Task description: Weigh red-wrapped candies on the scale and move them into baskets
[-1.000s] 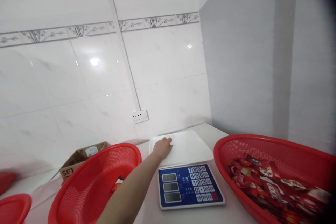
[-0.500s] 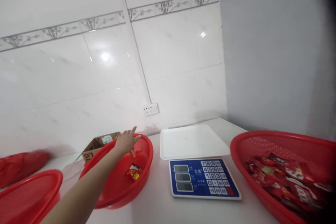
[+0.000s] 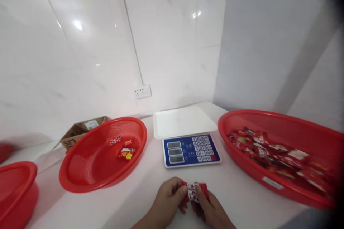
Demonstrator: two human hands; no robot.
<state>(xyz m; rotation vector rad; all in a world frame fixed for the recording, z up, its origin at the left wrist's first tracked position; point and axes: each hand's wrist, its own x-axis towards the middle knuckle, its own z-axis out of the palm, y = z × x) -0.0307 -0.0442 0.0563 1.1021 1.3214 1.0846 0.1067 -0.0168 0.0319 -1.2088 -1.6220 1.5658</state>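
A: Both hands, left hand (image 3: 168, 198) and right hand (image 3: 211, 209), pinch the red packet (image 3: 194, 190) low before the scale (image 3: 188, 139).

B: Probably one packet; grip its ends, keep it flat.

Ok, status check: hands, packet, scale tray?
Left hand and right hand both in a grip on one small red-and-white wrapped packet. White scale tray bare. Three packets lie in the middle red mesh basket.

The red packet (image 3: 194, 190) is mostly covered by both hands, its print unreadable. The scale's displays (image 3: 172, 152) are too small to read (motion blurs the right-hand basket's (image 3: 271, 182) packets).
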